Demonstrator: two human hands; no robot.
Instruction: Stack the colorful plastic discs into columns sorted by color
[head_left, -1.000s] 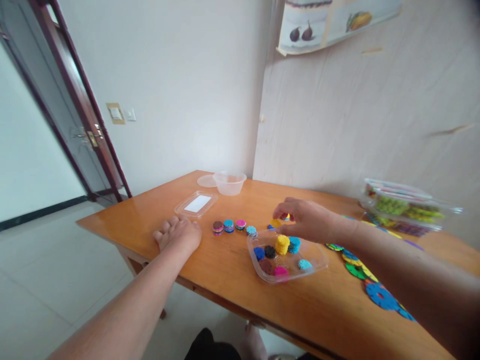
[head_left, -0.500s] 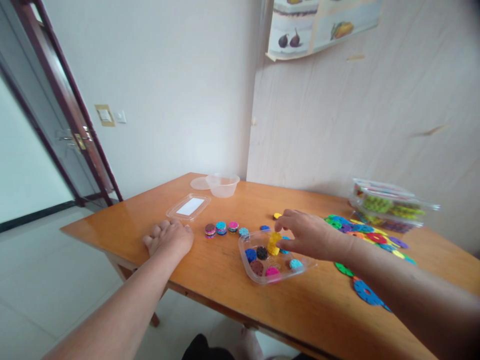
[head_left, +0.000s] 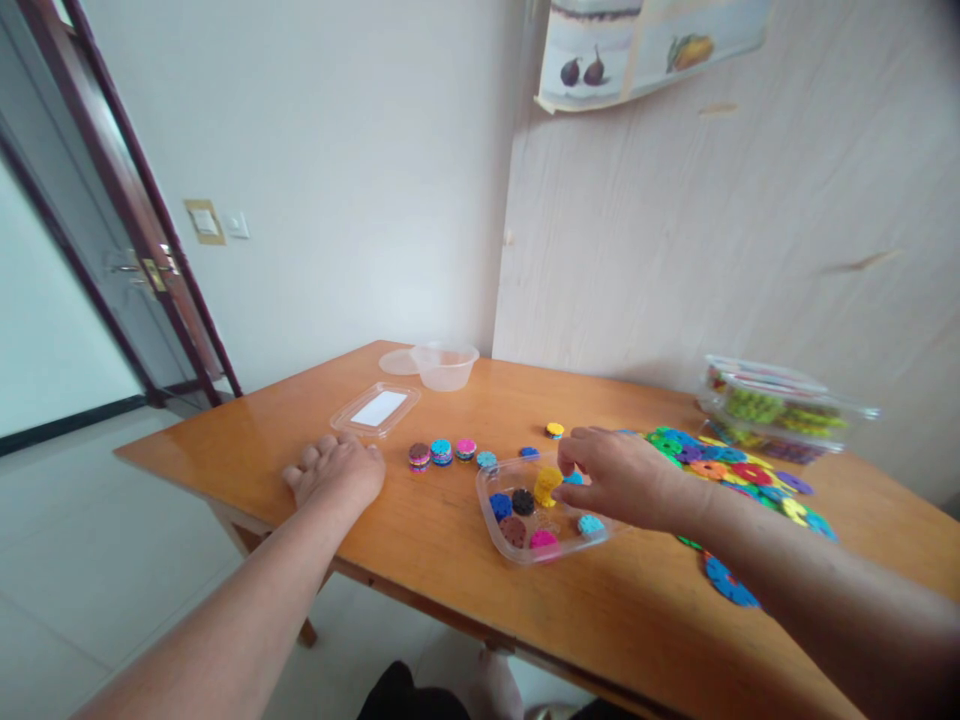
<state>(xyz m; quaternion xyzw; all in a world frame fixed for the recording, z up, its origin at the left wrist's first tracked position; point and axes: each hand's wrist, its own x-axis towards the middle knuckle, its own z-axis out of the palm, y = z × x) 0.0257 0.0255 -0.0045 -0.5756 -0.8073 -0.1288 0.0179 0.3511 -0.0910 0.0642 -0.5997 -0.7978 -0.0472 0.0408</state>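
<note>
My left hand lies flat on the wooden table with its fingers spread, holding nothing. Just right of it stand short stacks of notched plastic discs: one topped brown, one topped light blue and one topped pink. My right hand hovers over the right side of a clear plastic tray, thumb and forefinger apart. Close to its thumb tip stands a yellow disc stack inside the tray. Around that stack lie black, brown, pink and blue discs.
Behind the tray are a yellow-topped stack and a dark blue disc. Larger colourful discs spread to the right, before clear boxes. A clear lid and round bowl sit toward the back left.
My right thumb and forefinger have come off the yellow stack, which stays in the tray, and the hand has shifted slightly right. My left hand rests where it was. The view has tilted slightly.
</note>
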